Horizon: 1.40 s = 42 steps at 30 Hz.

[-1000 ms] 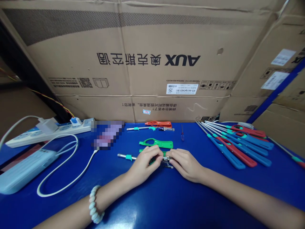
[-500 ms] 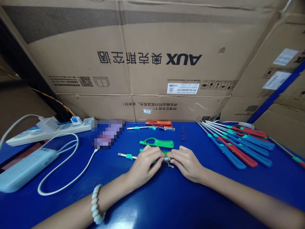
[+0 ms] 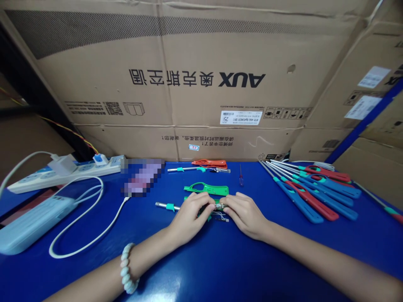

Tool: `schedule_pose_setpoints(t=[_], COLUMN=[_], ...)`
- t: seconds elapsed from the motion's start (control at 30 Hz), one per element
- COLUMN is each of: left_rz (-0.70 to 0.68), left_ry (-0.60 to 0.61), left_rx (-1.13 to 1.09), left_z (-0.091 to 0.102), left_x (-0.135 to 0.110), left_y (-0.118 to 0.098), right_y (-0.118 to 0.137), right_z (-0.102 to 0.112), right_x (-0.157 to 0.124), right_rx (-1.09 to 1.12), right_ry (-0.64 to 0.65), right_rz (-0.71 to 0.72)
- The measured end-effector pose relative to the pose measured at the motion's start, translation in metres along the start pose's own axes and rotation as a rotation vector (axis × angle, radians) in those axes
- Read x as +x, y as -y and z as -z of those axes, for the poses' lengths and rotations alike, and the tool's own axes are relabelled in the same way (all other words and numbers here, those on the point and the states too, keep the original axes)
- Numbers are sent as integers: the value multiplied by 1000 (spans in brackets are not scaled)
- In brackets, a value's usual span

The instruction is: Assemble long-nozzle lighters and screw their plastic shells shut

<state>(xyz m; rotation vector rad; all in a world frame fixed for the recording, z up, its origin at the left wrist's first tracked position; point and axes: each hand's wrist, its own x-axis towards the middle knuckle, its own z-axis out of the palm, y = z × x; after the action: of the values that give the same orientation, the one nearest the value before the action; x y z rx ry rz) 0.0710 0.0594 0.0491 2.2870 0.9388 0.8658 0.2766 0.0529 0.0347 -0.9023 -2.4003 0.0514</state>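
My left hand and my right hand meet at the middle of the blue table, fingers closed in a pinch. Between the fingertips is a small clear-and-metal lighter part, gripped at its left end by the left hand and at its right end by the right. Its exact kind is mostly hidden. Thin white wires with a small end piece show just below. A metal lighter tube with a teal trigger sticks out left of my left hand. One green lighter handle half lies behind my hands; another is largely covered.
Several assembled blue and red lighters fan out at the right. Behind lie an orange handle half, a metal tube and a screwdriver. Left are a blurred phone, power bank and power strip. Cardboard walls the back.
The small part has shifted slightly between my fingertips, and more of the white wires shows beneath it. Both hands stay almost in place.
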Motion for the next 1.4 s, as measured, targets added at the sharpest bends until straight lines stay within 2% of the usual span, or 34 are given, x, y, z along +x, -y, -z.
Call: schedule_pose_setpoints(t=[0.23, 0.43, 0.67, 0.87, 1.13, 1.4], left_rz=[-36, -44, -170, -183, -255, -276], left_ry=[-13, -76, 100, 166, 306, 318], left_rx=[27, 112, 265, 312, 439, 374], left_z=[3, 12, 8, 14, 34, 35], left_x=[0, 4, 1, 0, 2, 3], left_y=[1, 11, 9, 3, 10, 10], right_y=[-1, -2, -1, -2, 3, 3], right_z=[0, 2, 3, 4, 3, 1], right_x=[-2, 0, -2, -2, 0, -2], right_rx=[26, 83, 156, 160, 91, 22], right_ry=[-8, -52, -87, -112, -17, -2], right_rz=[-18, -128, -186, -208, -51, -25])
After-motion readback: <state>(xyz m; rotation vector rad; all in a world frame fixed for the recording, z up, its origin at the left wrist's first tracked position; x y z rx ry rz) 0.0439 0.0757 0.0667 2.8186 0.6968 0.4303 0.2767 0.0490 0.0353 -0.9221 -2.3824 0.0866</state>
